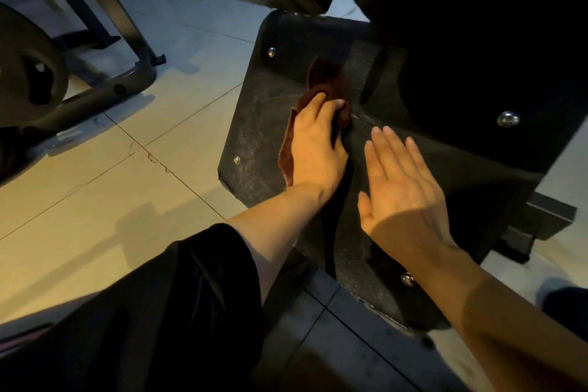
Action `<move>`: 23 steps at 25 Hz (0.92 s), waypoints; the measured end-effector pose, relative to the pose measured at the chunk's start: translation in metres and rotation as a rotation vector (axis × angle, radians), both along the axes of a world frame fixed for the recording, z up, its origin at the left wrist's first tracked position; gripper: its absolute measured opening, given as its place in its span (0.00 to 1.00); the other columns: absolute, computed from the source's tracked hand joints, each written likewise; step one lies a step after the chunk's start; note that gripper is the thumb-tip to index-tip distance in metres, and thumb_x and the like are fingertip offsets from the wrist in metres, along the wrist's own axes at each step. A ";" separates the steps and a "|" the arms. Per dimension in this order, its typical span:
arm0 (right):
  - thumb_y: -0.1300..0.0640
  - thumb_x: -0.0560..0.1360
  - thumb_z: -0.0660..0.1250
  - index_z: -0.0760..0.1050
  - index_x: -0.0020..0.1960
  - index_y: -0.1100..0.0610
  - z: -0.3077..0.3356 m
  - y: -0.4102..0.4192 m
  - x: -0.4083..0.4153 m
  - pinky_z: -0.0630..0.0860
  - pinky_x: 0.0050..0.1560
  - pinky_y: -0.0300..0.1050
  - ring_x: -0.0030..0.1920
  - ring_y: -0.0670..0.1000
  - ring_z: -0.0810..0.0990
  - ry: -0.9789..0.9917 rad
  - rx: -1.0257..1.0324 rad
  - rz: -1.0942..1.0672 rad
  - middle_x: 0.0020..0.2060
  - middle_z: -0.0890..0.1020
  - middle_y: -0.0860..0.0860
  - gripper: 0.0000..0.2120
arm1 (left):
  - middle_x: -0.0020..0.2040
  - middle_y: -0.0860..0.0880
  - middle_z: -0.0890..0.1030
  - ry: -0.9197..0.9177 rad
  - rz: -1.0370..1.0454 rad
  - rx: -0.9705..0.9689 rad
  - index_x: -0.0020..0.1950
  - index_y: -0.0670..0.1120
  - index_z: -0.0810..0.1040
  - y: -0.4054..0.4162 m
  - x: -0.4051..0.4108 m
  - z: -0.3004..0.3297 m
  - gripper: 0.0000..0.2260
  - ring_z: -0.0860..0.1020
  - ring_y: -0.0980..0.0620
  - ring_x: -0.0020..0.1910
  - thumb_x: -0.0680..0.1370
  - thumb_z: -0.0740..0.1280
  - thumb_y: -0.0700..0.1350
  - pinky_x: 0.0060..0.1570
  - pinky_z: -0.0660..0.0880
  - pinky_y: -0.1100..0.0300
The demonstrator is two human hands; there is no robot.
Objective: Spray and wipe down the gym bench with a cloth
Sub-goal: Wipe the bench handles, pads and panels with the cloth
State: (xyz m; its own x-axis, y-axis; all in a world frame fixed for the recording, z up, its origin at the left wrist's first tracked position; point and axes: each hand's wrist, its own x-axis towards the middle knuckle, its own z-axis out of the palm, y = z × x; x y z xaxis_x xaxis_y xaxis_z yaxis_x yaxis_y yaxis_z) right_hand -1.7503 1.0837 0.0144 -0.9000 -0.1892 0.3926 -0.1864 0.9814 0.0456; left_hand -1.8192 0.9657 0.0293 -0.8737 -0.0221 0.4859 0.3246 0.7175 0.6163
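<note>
A dark, felt-covered base plate [261, 124] of the gym bench lies on the tiled floor, with shiny bolts near its corners. My left hand [315, 143] lies on top of a brown cloth [324, 79] and presses it against the plate. The cloth sticks out beyond my fingertips and along the left side of my hand. My right hand [397, 191] is flat on the plate just to the right, fingers straight and together, holding nothing. The bench's black padded parts [477, 25] loom above at the top right. No spray bottle is in view.
A grey metal frame [124, 41] of another machine and a round weight plate [28, 83] stand at the left on the tiled floor [127, 175]. My dark-clothed leg [159, 312] fills the lower left. A black bench foot [547, 216] sits at the right.
</note>
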 end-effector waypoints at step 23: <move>0.51 0.75 0.63 0.53 0.76 0.65 -0.002 -0.006 0.057 0.40 0.77 0.54 0.78 0.57 0.47 -0.123 -0.011 0.011 0.77 0.53 0.61 0.36 | 0.73 0.41 0.64 -0.141 0.050 -0.069 0.72 0.44 0.68 0.007 0.076 -0.039 0.23 0.62 0.43 0.71 0.76 0.66 0.37 0.74 0.56 0.54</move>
